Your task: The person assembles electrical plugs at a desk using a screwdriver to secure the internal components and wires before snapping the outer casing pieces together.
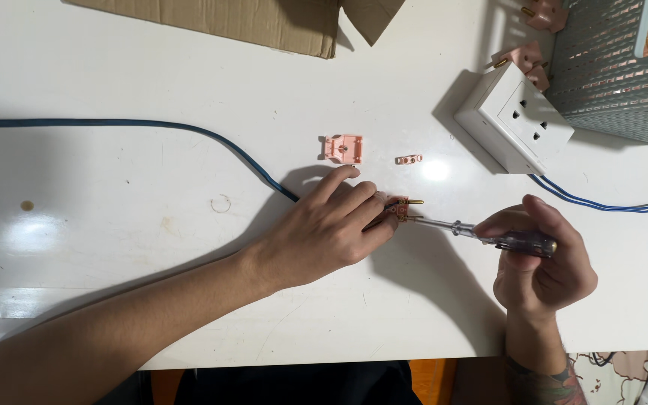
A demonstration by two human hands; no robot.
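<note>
My left hand presses a pink plug half with brass pins against the white table; a blue cable runs under that hand from the left. A screwdriver with a clear purple handle is gripped in my right hand, its metal tip touching the plug half beside the pins. Further back lie a pink plug cover and a small pink cable clamp, both apart from my hands.
A white double wall socket box with blue wires stands at the back right. Behind it is a grey perforated basket with pink plugs beside it. Brown cardboard lies at the far edge.
</note>
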